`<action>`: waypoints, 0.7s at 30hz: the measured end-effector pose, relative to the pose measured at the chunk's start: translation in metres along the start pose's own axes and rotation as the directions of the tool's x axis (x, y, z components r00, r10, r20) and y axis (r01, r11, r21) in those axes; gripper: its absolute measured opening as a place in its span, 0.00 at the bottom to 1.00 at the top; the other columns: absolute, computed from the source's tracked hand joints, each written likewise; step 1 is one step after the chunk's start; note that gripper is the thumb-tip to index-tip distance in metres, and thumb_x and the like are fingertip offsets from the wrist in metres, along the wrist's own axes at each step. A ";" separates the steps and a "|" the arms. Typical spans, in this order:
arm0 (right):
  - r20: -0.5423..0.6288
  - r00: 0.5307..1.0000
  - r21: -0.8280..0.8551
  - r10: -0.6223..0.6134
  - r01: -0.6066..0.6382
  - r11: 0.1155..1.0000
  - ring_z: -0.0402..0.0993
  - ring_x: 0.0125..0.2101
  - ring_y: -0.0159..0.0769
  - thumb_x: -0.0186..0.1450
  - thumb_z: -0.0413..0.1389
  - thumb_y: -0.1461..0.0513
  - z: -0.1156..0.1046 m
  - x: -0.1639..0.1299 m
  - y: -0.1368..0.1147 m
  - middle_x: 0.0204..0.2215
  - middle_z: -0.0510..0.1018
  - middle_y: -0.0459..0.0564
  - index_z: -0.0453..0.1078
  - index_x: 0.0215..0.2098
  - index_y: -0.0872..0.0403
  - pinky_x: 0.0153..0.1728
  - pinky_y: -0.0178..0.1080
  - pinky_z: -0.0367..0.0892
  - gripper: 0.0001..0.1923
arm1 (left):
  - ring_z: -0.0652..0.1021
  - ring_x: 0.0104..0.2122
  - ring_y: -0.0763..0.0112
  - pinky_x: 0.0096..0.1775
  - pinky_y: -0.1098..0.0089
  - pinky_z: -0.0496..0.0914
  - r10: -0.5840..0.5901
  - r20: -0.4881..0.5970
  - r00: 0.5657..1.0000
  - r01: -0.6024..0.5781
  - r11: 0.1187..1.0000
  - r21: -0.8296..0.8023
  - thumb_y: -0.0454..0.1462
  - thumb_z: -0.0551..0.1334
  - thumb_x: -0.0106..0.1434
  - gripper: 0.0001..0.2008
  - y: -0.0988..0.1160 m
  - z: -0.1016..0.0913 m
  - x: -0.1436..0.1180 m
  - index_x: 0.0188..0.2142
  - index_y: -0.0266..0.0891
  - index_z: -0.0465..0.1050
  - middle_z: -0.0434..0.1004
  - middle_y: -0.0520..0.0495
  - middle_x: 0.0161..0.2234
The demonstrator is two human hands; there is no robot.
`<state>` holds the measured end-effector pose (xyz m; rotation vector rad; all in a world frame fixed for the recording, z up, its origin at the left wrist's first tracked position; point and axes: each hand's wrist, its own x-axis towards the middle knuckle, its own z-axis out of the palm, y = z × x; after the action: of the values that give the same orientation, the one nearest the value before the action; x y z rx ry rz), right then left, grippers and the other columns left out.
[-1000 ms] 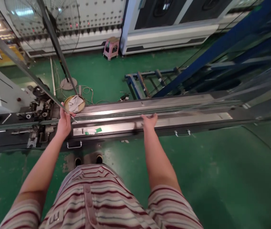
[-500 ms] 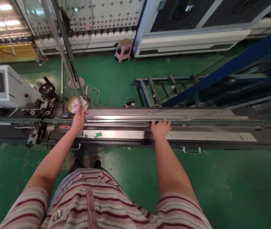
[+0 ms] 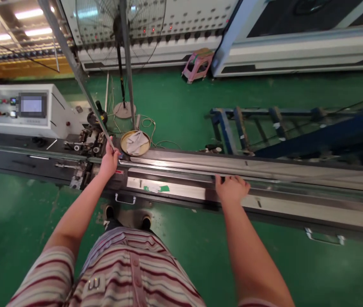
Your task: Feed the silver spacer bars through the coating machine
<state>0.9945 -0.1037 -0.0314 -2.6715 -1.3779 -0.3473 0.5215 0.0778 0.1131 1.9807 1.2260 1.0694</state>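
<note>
Thin metal strip: bent frame piece, one leg rising from the left hand toward 11 o'clock, the other leg lying flat along the long table toward 3 o'clock. Against half a second ago, the raised leg leans further left and its corner sits a little lower on the table; the view has swung right, so the table now slants down toward 4 o'clock.

Left hand: closed around the strip right at its bend, thumb side up. Right hand: fingers spread flat, pressing on the horizontal leg, well apart from the left, at 3 o'clock from it; it has slid slightly rightward along the strip.

Just past the left hand at 1 o'clock, a round tin dish with a rag in it. At 9 o'clock, the feed mechanism and a white control box. Green tape scraps lie between the hands. Fan stand and pink stool on the green floor beyond.
</note>
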 end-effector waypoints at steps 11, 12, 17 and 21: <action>0.067 0.998 -0.049 0.015 -0.011 0.999 0.71 0.46 0.55 0.69 0.43 0.48 -0.023 -0.032 -0.202 0.34 0.78 0.70 0.77 0.37 0.71 0.51 0.52 0.57 0.34 | 0.80 0.36 0.64 0.46 0.64 0.72 -0.043 -0.044 0.998 0.046 0.996 0.081 0.35 0.53 0.69 0.33 -0.109 -0.159 0.027 0.70 0.35 0.41 0.79 0.41 0.37; 0.068 0.998 -0.053 0.010 -0.007 0.999 0.71 0.46 0.55 0.69 0.43 0.47 -0.024 -0.036 -0.219 0.34 0.78 0.70 0.77 0.37 0.71 0.51 0.52 0.57 0.35 | 0.80 0.36 0.64 0.45 0.64 0.72 -0.039 -0.046 0.998 0.042 0.996 0.082 0.36 0.53 0.70 0.33 -0.120 -0.173 0.029 0.70 0.36 0.41 0.79 0.41 0.37; 0.065 0.998 -0.019 -0.027 0.029 0.999 0.71 0.47 0.56 0.71 0.40 0.46 -0.027 -0.054 -0.300 0.35 0.78 0.71 0.77 0.38 0.70 0.52 0.52 0.56 0.37 | 0.80 0.38 0.64 0.44 0.66 0.72 -0.023 -0.086 0.996 0.031 0.994 0.101 0.35 0.52 0.69 0.32 -0.174 -0.240 0.033 0.69 0.35 0.41 0.78 0.41 0.37; 0.069 0.994 0.042 -0.087 0.084 0.996 0.68 0.52 0.56 0.71 0.40 0.47 -0.035 -0.077 -0.361 0.40 0.78 0.72 0.76 0.41 0.69 0.55 0.53 0.55 0.35 | 0.81 0.38 0.64 0.45 0.65 0.72 -0.044 -0.129 0.991 0.060 0.991 0.123 0.35 0.52 0.69 0.32 -0.207 -0.292 0.036 0.68 0.33 0.41 0.79 0.40 0.37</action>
<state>0.6523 0.0377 -0.0183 -2.6229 -1.5060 -0.2325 0.1878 0.2128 0.1126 1.9881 1.4377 1.1301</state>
